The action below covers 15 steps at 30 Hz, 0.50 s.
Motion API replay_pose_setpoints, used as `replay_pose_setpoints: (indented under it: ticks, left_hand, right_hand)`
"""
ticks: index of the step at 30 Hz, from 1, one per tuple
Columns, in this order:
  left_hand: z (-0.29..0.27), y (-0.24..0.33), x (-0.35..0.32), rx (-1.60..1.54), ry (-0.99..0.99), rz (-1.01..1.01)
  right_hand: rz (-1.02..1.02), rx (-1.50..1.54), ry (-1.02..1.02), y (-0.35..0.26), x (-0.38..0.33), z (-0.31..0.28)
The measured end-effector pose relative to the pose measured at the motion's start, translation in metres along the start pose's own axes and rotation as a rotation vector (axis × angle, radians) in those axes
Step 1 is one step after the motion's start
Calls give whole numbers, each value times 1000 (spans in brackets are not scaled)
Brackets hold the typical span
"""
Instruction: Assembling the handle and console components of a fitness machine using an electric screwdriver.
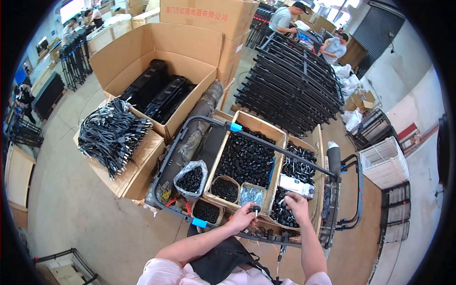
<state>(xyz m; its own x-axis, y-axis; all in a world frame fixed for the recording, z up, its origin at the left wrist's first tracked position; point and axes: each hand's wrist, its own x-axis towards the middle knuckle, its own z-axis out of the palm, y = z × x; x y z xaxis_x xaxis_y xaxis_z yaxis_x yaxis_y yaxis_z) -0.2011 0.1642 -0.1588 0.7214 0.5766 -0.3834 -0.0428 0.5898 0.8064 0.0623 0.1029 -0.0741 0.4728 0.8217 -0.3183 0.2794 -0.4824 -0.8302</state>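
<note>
My left hand [241, 219] pinches a black knob with a bright metal stud [256, 209] at the near edge of the bins. My right hand [297, 205] is over the near right compartment, which holds black knobs with pale studs [281, 216]. Its fingers are curled together; what they pinch, if anything, is too small to make out. Between the hands and a little farther off, silver screws [251, 195] fill a small box. Beside it is a round-cornered box of small black parts [224, 189]. A large wooden tray of black fittings [247, 159] lies behind them. A white box [295, 185] sits beyond my right hand.
A black tubular frame [166, 156] with blue tape surrounds the bins. A plastic bag of black parts [191, 179] stands at left. Bundled cables [111, 135] lie on cardboard near an open carton [190, 47]. Stacked black frames [289, 85] rise behind; several people work farther off.
</note>
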Motion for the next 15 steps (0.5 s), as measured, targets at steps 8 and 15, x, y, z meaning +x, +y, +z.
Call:
replay_pose_setpoints:
  ticks: [8, 15]
  left_hand:
    - [-20, 20, -31, -323, -203, -180]
    - [-5, 3, -45, 1, -99, -156]
  right_hand:
    - [-314, -415, 302, -7, 140, -51]
    - [-465, -540, 156, -33, 227, -59]
